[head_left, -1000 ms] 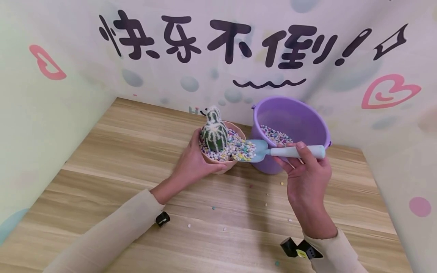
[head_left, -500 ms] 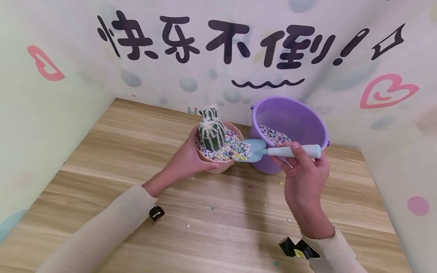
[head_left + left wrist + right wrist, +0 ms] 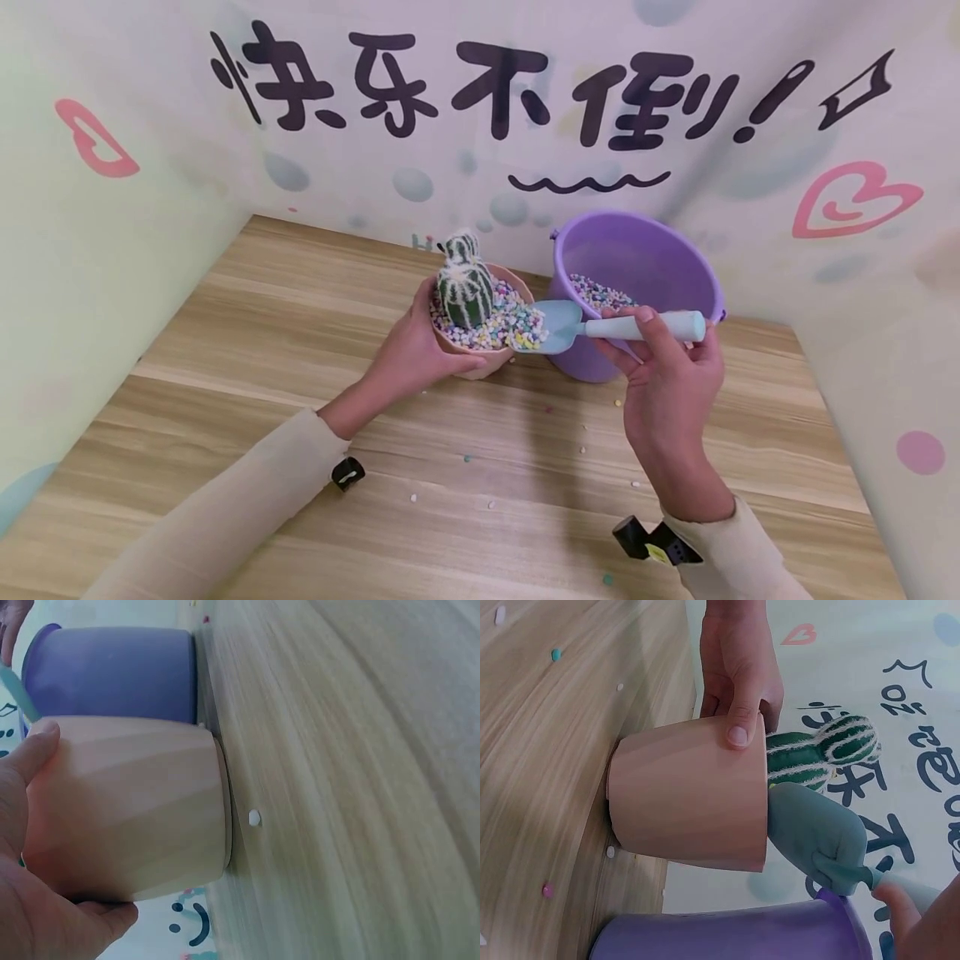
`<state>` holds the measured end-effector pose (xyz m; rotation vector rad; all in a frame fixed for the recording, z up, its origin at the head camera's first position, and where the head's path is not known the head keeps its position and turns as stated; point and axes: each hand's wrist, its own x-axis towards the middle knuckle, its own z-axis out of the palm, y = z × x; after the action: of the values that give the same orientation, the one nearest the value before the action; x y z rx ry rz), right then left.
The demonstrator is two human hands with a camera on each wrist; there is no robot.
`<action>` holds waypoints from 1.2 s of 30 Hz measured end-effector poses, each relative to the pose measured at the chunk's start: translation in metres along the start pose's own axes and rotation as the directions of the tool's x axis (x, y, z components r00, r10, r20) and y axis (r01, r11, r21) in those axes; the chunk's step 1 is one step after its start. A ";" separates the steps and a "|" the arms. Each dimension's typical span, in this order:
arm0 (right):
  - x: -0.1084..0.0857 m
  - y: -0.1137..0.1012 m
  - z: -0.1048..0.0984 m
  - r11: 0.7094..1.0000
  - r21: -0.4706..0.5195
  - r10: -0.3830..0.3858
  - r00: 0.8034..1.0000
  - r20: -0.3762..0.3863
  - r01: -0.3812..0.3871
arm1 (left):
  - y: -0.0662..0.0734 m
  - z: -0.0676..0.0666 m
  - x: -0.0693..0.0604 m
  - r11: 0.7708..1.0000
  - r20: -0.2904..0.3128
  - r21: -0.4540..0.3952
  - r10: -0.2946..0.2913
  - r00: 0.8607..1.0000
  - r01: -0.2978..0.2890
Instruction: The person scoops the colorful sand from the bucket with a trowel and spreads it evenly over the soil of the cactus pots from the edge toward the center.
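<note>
My left hand [image 3: 416,337] grips a peach flowerpot [image 3: 491,361] by its upper side, thumb in front. In the left wrist view the flowerpot [image 3: 135,810] has its base at the tabletop. A green cactus with white fuzzy ribs [image 3: 467,296] stands in it among multicoloured pebbles [image 3: 480,337]. Between thumb and fingers, my right hand [image 3: 671,400] holds the pale handle of a light blue hand trowel [image 3: 561,327]. The trowel's tip is over the pot's right rim, with pebbles on its front part. In the right wrist view the trowel [image 3: 817,829] tilts down toward the pot.
A purple bucket [image 3: 588,364] with pebbles [image 3: 600,292] inside stands just right of the pot, under the trowel. Several loose pebbles [image 3: 491,504] lie scattered on the wooden table [image 3: 420,550]. A printed cloth wall [image 3: 480,150] rises behind.
The pot and cactus have shifted slightly left, and the cactus leans a little more left. The trowel has followed left, and its pebbles have slid toward the tip, baring more of the blade.
</note>
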<state>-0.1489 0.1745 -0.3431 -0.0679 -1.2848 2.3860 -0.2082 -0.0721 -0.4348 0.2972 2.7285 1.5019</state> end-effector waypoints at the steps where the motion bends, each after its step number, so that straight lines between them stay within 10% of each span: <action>1: 0.000 0.000 0.001 1.000 -0.005 -0.004 1.000 0.002 0.004 | 0.000 0.001 0.000 1.000 -0.007 0.000 -0.005 1.000 0.005; 36: 0.015 0.000 0.023 0.971 -0.025 -0.232 0.957 0.172 0.240 | -0.013 -0.026 0.020 0.992 0.236 -0.094 0.110 0.965 -0.090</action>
<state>-0.1682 0.1626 -0.3275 0.2648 -1.3396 2.1954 -0.2323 -0.0972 -0.4303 0.5821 2.4896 1.4859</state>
